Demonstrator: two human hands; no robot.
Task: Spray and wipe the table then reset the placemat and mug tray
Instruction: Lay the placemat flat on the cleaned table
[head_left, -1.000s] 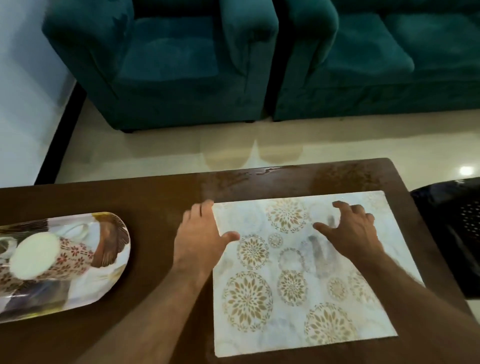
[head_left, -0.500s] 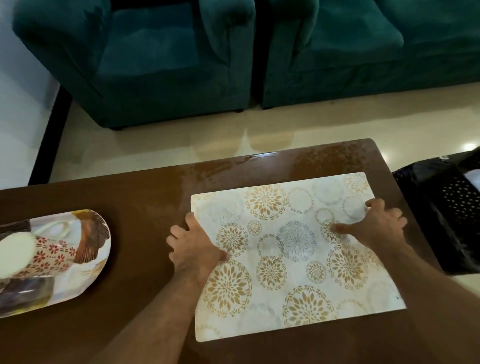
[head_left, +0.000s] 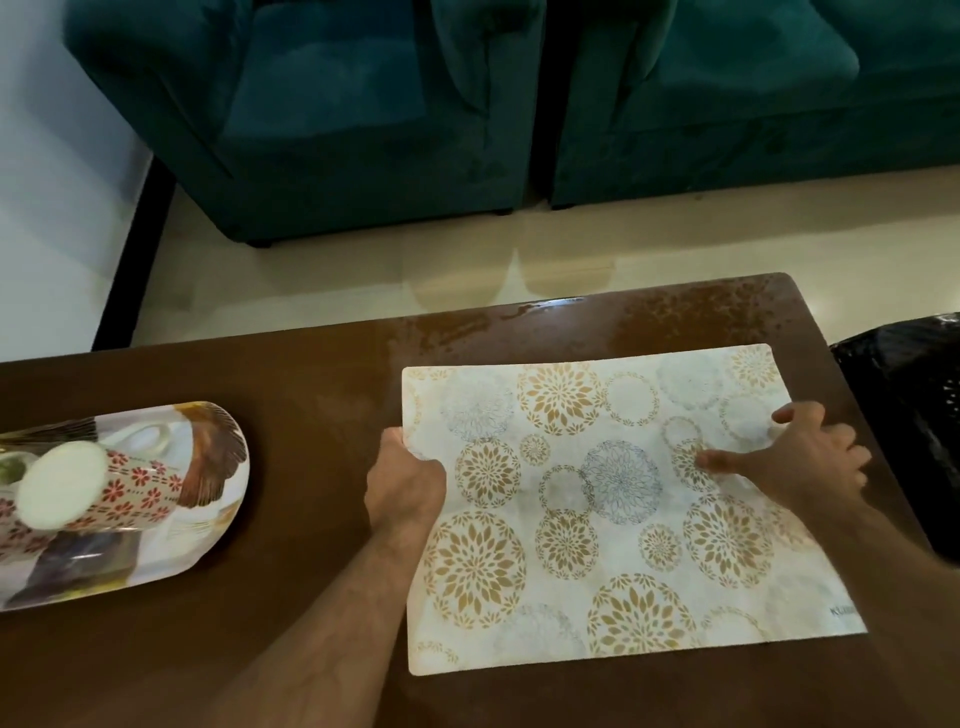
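Note:
A white placemat (head_left: 597, 519) with gold and grey flower rings lies on the right half of the dark brown table (head_left: 311, 415). My left hand (head_left: 402, 486) grips its left edge, fingers curled under the rim. At the mat's right edge my right hand (head_left: 800, 460) holds on, thumb lying on top and pointing left. On the table's left end sits the printed mug tray (head_left: 208, 499), carrying a white mug (head_left: 98, 488) with red flowers.
Wet streaks shine along the table's far edge (head_left: 675, 317). Two teal armchairs (head_left: 337, 114) stand on the pale floor beyond. A black perforated basket or chair (head_left: 914, 415) stands close to the table's right side. A white wall is at the left.
Both hands slid from lying flat on the mat out to its left and right edges and now grip them. The mat has turned slightly on the table.

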